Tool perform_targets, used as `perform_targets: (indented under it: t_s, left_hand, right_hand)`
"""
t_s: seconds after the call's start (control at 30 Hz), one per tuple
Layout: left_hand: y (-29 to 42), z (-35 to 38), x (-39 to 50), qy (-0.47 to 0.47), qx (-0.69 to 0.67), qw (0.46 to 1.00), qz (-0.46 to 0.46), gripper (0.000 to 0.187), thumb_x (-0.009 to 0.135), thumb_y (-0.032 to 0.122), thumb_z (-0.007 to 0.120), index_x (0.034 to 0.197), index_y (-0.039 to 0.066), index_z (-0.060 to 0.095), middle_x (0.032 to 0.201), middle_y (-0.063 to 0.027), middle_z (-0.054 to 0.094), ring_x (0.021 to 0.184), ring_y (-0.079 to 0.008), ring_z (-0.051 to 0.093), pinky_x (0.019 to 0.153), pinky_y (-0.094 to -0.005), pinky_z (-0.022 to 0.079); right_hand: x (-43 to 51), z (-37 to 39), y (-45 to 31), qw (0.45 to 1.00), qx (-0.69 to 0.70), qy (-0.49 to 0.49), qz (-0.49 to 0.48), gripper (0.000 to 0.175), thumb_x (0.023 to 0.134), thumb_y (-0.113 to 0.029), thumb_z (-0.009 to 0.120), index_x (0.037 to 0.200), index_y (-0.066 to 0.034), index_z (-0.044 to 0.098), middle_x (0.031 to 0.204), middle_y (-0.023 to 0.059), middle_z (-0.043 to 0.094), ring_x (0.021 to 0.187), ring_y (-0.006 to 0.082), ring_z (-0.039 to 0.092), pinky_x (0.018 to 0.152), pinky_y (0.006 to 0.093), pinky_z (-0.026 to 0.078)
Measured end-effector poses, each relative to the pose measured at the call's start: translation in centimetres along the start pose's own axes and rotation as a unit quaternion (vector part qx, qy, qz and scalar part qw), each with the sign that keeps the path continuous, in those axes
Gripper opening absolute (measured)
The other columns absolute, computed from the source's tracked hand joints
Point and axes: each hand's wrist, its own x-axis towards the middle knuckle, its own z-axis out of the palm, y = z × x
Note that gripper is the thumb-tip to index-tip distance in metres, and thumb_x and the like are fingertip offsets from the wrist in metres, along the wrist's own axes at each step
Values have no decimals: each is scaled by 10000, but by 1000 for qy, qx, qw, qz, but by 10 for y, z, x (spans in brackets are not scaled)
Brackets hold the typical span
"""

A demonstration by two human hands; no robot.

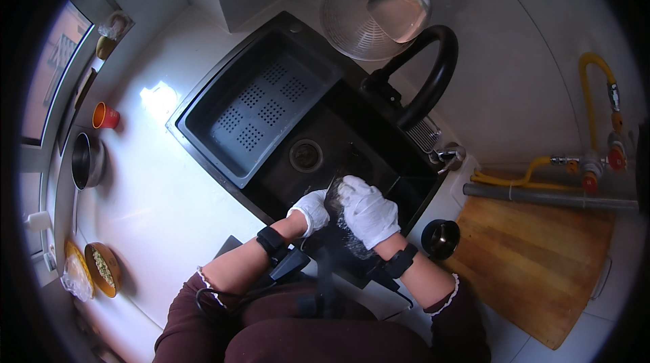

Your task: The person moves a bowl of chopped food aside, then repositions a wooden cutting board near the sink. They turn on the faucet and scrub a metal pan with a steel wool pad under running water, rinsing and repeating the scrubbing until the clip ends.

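Both hands wear white gloves and are low over the near part of a black sink point(264, 172). My left hand point(312, 210) grips the left side of a small dark, glossy object point(333, 196). Curled over the same object from the right is my right hand point(368, 210). The fingers cover much of it, so its exact kind is unclear. White specks or suds point(350, 236) are scattered just below the right hand. Beyond the hands lies the round sink drain point(305, 155). A grey perforated draining basket point(244, 94) sits in the sink's far left part.
A black faucet point(447, 68) arches over the sink's back right. A wire strainer point(345, 17) and ladle point(398, 12) hang behind. At right are a black bowl point(431, 238), wooden cutting board point(533, 261) and yellow hose point(589, 104). Leftward stand a red cup point(106, 115), pot point(96, 160) and food bowl point(114, 266).
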Motion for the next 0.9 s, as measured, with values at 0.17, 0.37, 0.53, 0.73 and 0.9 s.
perform_targets:
  t_s: [0.17, 0.37, 0.53, 0.73, 0.9]
  left_hand:
    - [-42, 34, 30, -51, -565, 793, -222, 318, 994, 110, 351, 1163, 12, 602, 1087, -100, 669, 1013, -217, 598, 942, -306, 453]
    - [3, 20, 21, 7, -672, 687, -275, 337, 1019, 198, 363, 1181, 16, 595, 1174, -105, 650, 1070, -236, 595, 1025, -348, 421]
    - [24, 5, 13, -18, -730, 635, -253, 284, 991, 99, 419, 1174, -27, 596, 1135, -95, 657, 1054, -212, 601, 1001, -307, 445]
    - [37, -10, -5, -50, -66, 995, -62, 330, 884, -73, 502, 1194, -7, 593, 1090, -70, 671, 959, -207, 634, 865, -333, 514]
    - [34, -2, 2, -48, -370, 914, -162, 410, 849, -137, 501, 1233, -8, 568, 1111, -52, 657, 942, -215, 638, 811, -349, 532]
  right_hand:
    - [20, 0, 36, 992, 67, 9, 108, 270, 919, -231, 511, 1052, -82, 692, 1147, 128, 653, 1041, 311, 621, 884, 379, 508]
    - [54, -2, 50, 987, 6, -44, 152, 317, 937, -286, 458, 1043, -92, 685, 1086, 143, 670, 1008, 342, 630, 876, 433, 501]
    - [88, -3, 73, 969, -29, -148, 194, 324, 930, -275, 471, 1098, -91, 678, 1148, 177, 643, 1059, 384, 611, 889, 471, 500]
    - [106, -4, 80, 965, -73, -199, 158, 305, 927, -268, 469, 1033, -83, 687, 1095, 179, 653, 1011, 388, 620, 860, 475, 504]
    - [82, -16, 67, 976, -30, -152, 156, 339, 937, -330, 463, 1004, -79, 681, 1058, 179, 659, 987, 388, 618, 828, 473, 504]
